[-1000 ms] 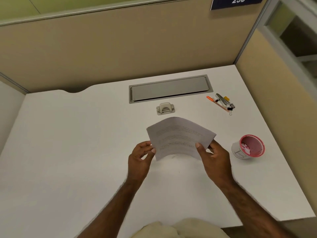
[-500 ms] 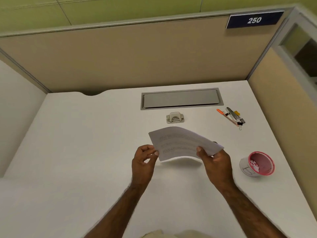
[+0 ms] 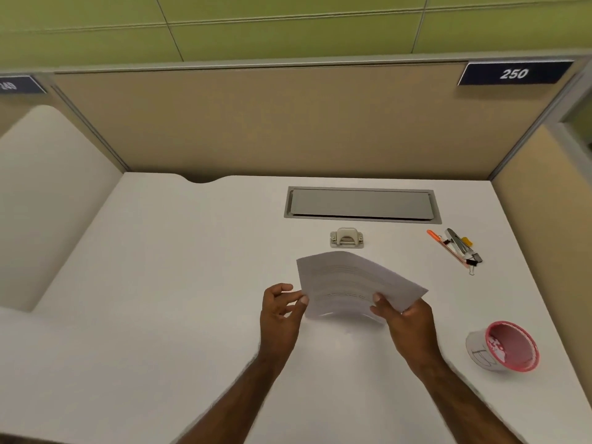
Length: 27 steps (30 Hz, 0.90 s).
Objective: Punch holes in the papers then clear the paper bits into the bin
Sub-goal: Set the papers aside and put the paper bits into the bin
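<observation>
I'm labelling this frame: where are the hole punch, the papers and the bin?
hole punch (image 3: pixel 346 238): head view, on its lever top.
papers (image 3: pixel 349 277): head view, top sheet's middle.
bin (image 3: pixel 477 350): head view, outer wall.

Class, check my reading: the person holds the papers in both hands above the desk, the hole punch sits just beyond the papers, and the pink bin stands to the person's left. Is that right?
One detail is wrong. The head view shows the pink bin on the person's right, beside the right hand, not the left. The rest stands: left hand and right hand both hold the papers above the desk, and the hole punch sits just beyond them.
</observation>
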Available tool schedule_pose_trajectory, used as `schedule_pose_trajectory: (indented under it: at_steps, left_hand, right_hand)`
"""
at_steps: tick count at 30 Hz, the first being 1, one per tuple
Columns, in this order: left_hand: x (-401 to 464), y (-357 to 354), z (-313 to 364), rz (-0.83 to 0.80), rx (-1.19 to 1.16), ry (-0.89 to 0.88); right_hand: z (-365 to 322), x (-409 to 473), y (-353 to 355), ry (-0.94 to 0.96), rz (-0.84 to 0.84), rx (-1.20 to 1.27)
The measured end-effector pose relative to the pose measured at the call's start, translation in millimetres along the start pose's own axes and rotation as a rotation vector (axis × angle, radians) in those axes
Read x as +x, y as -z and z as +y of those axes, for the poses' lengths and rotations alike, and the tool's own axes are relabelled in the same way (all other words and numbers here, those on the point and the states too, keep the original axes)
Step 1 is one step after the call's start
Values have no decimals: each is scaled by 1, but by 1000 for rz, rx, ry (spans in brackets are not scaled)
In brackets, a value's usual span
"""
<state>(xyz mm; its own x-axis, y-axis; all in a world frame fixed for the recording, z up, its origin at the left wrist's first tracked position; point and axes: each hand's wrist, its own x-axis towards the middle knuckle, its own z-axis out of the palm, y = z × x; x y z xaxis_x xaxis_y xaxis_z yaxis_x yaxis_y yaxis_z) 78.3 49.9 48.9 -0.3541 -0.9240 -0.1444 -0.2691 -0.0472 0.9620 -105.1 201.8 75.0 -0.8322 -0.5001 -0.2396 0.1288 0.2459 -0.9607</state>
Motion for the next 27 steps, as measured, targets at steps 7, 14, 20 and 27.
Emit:
schedule_pose_trajectory:
  at_steps: [7,14,20,27]
  left_hand:
    - [-1,-2,-6,7,-11,20]
    - [2,-2,-7,-8,15,-92]
    - [8,1,-9,-31,-28,2]
    - [26,6,1,-56,-8,11]
  right_hand:
    - [8,8,-1,-31,-29,-46]
    - [11,12,-2,-65,1,-78]
    - [27,16,2,-33,-13,-321]
    - [31,22,6,-6,-48,-488]
